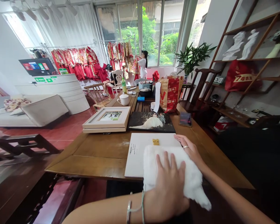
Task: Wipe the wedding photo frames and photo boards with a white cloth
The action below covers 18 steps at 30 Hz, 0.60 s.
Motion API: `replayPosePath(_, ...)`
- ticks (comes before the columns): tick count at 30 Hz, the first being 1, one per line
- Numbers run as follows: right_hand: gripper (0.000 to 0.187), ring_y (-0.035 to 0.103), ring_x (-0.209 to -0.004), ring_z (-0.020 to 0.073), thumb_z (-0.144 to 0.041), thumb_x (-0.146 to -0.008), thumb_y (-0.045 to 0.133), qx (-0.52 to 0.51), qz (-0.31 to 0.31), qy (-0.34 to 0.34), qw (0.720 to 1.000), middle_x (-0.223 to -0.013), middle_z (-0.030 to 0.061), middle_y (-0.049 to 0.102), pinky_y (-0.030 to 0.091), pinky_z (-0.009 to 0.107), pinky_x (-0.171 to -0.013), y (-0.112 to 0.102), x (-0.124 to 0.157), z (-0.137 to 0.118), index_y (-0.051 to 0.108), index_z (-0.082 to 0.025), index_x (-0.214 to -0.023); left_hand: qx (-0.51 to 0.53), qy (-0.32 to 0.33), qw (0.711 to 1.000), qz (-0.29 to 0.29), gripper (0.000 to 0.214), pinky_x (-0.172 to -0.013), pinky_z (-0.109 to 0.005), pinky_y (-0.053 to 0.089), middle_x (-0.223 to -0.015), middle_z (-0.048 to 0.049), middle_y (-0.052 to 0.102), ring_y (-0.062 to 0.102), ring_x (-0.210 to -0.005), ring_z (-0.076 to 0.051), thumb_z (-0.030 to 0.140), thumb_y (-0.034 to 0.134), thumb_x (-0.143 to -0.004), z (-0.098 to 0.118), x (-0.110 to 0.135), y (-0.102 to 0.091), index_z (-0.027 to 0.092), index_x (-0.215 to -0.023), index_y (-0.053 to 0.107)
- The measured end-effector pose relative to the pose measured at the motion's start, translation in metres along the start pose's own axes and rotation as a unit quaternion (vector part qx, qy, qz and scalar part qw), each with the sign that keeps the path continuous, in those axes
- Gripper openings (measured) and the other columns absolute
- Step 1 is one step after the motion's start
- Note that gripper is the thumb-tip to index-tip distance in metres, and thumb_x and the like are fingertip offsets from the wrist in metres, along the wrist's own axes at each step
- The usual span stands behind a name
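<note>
A fluffy white cloth (pixel 175 172) lies over the near right part of a white album (pixel 136 154) on the wooden table (pixel 100 155). My left hand (pixel 169 186) rests flat on top of the cloth, fingers stretched out; bracelets circle its wrist. My right hand (pixel 189 147), with a ring on one finger, lies at the cloth's far right edge on the album, fingers extended. A small gold emblem (pixel 156 142) shows on the album just beyond the cloth.
Behind the album lie a dark photo book (pixel 151 122) and stacked framed pictures (pixel 107 119). Further back stand a white teapot (pixel 123 99) and a red shopping bag (pixel 170 93). Wooden shelves (pixel 247 62) line the right wall. Two people stand by racks of red garments (pixel 79 62).
</note>
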State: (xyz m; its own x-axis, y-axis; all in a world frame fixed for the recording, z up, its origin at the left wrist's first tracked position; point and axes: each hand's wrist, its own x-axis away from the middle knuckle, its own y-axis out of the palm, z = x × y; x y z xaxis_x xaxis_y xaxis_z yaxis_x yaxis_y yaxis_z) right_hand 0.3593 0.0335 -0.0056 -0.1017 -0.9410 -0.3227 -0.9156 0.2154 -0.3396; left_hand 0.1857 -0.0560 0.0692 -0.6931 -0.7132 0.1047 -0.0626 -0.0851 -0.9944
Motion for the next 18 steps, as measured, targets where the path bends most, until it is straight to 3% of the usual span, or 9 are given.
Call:
replayPosePath(6, 0.033, 0.063, -0.102, 0.025, -0.037, -0.085, 0.042, 0.058, 0.013, -0.008, 0.998, -0.113, 0.0087, 0.067, 0.049, 0.039, -0.087, -0.002, 0.005, -0.01, 0.058, -0.023, -0.111, -0.013, -0.054, 0.997, 0.044, 0.078, -0.102, -0.063, 0.019, -0.146, -0.0217, 0.027, 0.02, -0.134, -0.043, 0.05, 0.055, -0.079, -0.038, -0.049, -0.005, 0.014, -0.143, 0.027)
replayPosePath(10, 0.038, 0.062, -0.104, 0.0239, -0.028, -0.082, 0.043, 0.068, -0.002, -0.026, 0.997, -0.114, 0.0086, 0.067, 0.049, 0.037, -0.087, -0.002, 0.006, -0.011, 0.054, -0.022, -0.118, -0.024, -0.073, 0.995, 0.07, 0.076, -0.102, -0.061, 0.019, -0.146, -0.0187, 0.029, 0.021, -0.134, -0.04, 0.049, 0.054, -0.08, -0.055, -0.066, 0.002, 0.017, -0.143, 0.027)
replayPosePath(14, 0.039, 0.062, -0.104, 0.0243, -0.024, -0.081, 0.042, 0.092, -0.012, -0.033, 0.995, -0.115, 0.0083, 0.067, 0.049, 0.038, -0.088, -0.003, 0.006, -0.009, 0.056, -0.022, -0.117, -0.031, -0.065, 0.995, 0.074, 0.077, -0.102, -0.063, 0.018, -0.147, -0.0193, 0.026, 0.018, -0.135, -0.041, 0.049, 0.054, -0.079, -0.049, -0.055, 0.007, 0.017, -0.143, 0.025)
replayPosePath(18, 0.036, 0.061, -0.108, 0.026, -0.034, -0.086, 0.04, 0.104, -0.006, -0.026, 0.994, -0.117, 0.0091, 0.066, 0.048, 0.041, -0.09, -0.002, 0.004, -0.008, 0.058, -0.023, -0.116, -0.025, -0.013, 0.999, 0.044, 0.081, -0.102, -0.065, 0.018, -0.147, -0.0222, 0.024, 0.014, -0.135, -0.044, 0.048, 0.056, -0.077, -0.029, -0.018, 0.009, 0.015, -0.144, 0.024)
